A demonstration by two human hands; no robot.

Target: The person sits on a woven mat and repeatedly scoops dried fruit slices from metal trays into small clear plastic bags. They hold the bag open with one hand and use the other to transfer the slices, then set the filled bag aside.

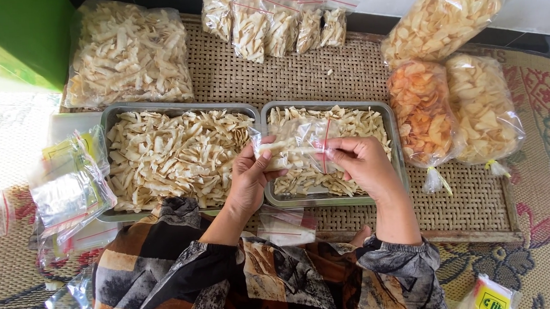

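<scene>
On the far left, a heap of empty little bags [68, 187] lies on the mat, and behind it sits a big bag of pale chip strips [126, 52]. Next comes the left tray [183, 156], full of the same strips. The left hand [249, 179] holds one end of a small clear bag [294, 148], with the thumb and fingers pinched on it. The bag is up in the air, just over the right tray [398, 158], and it has some strips inside. The right hand [362, 161] pinches the other end, near the red seal line. Both hands are closed on the bag. To do this well, I think the hands should keep the bag flat, push the strips away from the top, and press along the red line from one side to the other so no gap is left. Behind, a row of filled small bags [277, 20] leans at the back. On the right lie an orange chip bag [423, 113] and two pale ones.
</scene>
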